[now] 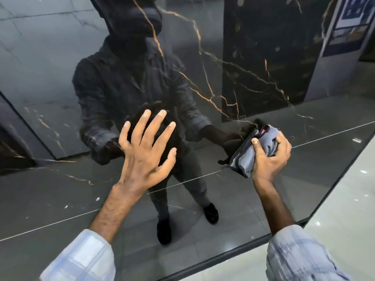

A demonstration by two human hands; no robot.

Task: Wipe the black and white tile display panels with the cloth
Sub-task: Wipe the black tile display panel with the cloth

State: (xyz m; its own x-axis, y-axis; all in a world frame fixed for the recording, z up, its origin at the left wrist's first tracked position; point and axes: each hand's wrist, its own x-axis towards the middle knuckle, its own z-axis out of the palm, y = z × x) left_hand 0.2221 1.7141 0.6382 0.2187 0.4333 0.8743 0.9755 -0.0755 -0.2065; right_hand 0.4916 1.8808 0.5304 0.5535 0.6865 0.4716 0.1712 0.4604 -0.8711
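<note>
The cloth is grey with a dark hem and a bit of pink showing at its top fold. It is bunched up in the right hand, with the thumb laid over the front of the wad and the other fingers curled round its far side. The loose end sticks out to the left of that fist and lies against the glossy black tile panel, meeting its own dark reflection there.

The left hand is well apart from the cloth, out to the left of the right hand and at about the same height. It grasps nothing: fingers straight and fanned wide, palm turned to the panel. Its mirrored shape sits close behind the fingertips, but whether the palm presses on the surface cannot be told.

Both forearms are bare up to pale checked sleeves pushed back from the wrists. The panel fills the space beyond both hands, black with thin gold veins running above and between them, and it mirrors a person's dark figure. A dark trim edges the panel below the right forearm. Past it, to the right of the right hand, lies pale polished floor. High above the right hand hangs a blue and white poster.
</note>
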